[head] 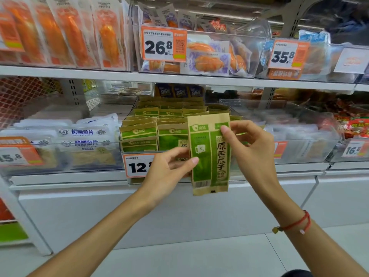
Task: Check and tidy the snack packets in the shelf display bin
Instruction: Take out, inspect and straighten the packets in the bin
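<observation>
Head view shows one green and brown snack packet [209, 154] held upright in front of the display bin [139, 149], near the centre. The right hand [249, 144] pinches its top corner at 1 o'clock; the left hand [169, 168] pinches its left edge at 9 o'clock. Behind, the other packets [159, 124] stand in rows. I think the risk is a slip: both grips are only at edges, so the packet can fall to the floor or knock the front row over on return.
</observation>
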Tool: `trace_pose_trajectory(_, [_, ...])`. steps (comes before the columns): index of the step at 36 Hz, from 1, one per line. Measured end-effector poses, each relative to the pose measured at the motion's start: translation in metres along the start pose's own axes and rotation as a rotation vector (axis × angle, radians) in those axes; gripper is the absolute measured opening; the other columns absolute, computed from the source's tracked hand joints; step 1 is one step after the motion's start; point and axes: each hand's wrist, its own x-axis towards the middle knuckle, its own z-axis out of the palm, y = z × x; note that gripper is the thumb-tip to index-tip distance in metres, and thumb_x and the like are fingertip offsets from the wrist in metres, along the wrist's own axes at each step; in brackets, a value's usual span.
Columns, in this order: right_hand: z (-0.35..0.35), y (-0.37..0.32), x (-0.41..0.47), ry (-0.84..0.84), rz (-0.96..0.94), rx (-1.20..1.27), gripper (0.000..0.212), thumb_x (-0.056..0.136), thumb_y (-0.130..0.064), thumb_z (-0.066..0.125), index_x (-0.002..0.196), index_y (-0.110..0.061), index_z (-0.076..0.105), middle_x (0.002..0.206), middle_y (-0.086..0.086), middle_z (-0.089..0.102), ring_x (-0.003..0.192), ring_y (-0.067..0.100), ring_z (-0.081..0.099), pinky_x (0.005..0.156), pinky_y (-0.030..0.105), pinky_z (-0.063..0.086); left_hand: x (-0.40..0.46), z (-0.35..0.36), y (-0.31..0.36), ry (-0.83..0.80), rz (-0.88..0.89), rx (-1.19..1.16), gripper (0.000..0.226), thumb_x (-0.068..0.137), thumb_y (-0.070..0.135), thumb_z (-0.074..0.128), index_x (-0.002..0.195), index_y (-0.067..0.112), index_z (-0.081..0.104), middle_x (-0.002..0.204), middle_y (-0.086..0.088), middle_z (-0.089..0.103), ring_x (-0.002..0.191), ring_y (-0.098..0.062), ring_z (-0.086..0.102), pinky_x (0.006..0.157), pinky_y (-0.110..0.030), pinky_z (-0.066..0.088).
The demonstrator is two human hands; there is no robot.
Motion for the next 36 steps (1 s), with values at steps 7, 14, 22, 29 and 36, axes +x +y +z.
trace_pose_trajectory(7, [-0.001, 0.001, -0.001, 0.045, -0.023, 0.051, 0.008, 0.086, -0.021, 0.07, 0.094, -0.019, 0.071, 0.086, -0.005, 0.071, 0.08, 0.009, 0.068, 0.069, 0.023, 0.056, -0.001, 0.007, -0.002, -0.012, -0.012, -0.015, 0.023, 0.094, 0.011, 0.058, 0.112, 0.025, 0.063, 0.106, 0.015, 0.072, 0.095, -0.001, 0.069, 0.076, -0.014, 0.054])
trace_pose_trajectory(14, [0.007, -0.005, -0.013, -0.109, -0.248, 0.036, 0.032, 0.083, -0.007, 0.073, 0.115, -0.009, 0.069, 0.101, -0.002, 0.071, 0.089, 0.006, 0.068, 0.073, 0.016, 0.056, 0.004, -0.003, -0.001, 0.153, 0.01, -0.165, 0.021, 0.1, 0.014, 0.05, 0.113, 0.028, 0.058, 0.103, 0.02, 0.073, 0.102, -0.003, 0.068, 0.078, -0.018, 0.056])
trace_pose_trajectory(22, [0.016, -0.001, -0.023, -0.228, -0.297, -0.192, 0.09, 0.073, -0.056, 0.068, 0.146, -0.012, 0.039, 0.134, 0.0, 0.048, 0.123, 0.008, 0.046, 0.101, 0.018, 0.043, -0.003, 0.004, 0.004, 0.259, 0.083, -0.14, 0.02, 0.092, 0.017, 0.061, 0.11, 0.023, 0.057, 0.108, 0.009, 0.072, 0.098, -0.006, 0.069, 0.07, -0.018, 0.056])
trace_pose_trajectory(29, [0.011, -0.007, -0.018, -0.299, -0.033, -0.031, 0.091, 0.062, -0.054, 0.081, 0.139, -0.028, 0.04, 0.128, -0.014, 0.053, 0.117, -0.002, 0.05, 0.094, 0.012, 0.044, -0.004, 0.011, 0.016, 0.227, 0.143, -0.068, 0.03, 0.077, 0.037, 0.064, 0.102, 0.019, 0.063, 0.099, 0.011, 0.073, 0.094, -0.003, 0.069, 0.072, -0.017, 0.055])
trace_pose_trajectory(36, [-0.001, -0.019, -0.011, -0.506, 0.312, 0.424, 0.057, 0.066, -0.03, 0.075, 0.121, -0.025, 0.06, 0.114, -0.007, 0.071, 0.105, 0.006, 0.066, 0.09, 0.025, 0.055, 0.004, 0.005, 0.011, 0.028, -0.05, -0.032, 0.044, 0.085, 0.055, 0.037, 0.12, 0.039, 0.058, 0.125, 0.02, 0.064, 0.121, 0.005, 0.054, 0.108, -0.026, 0.043])
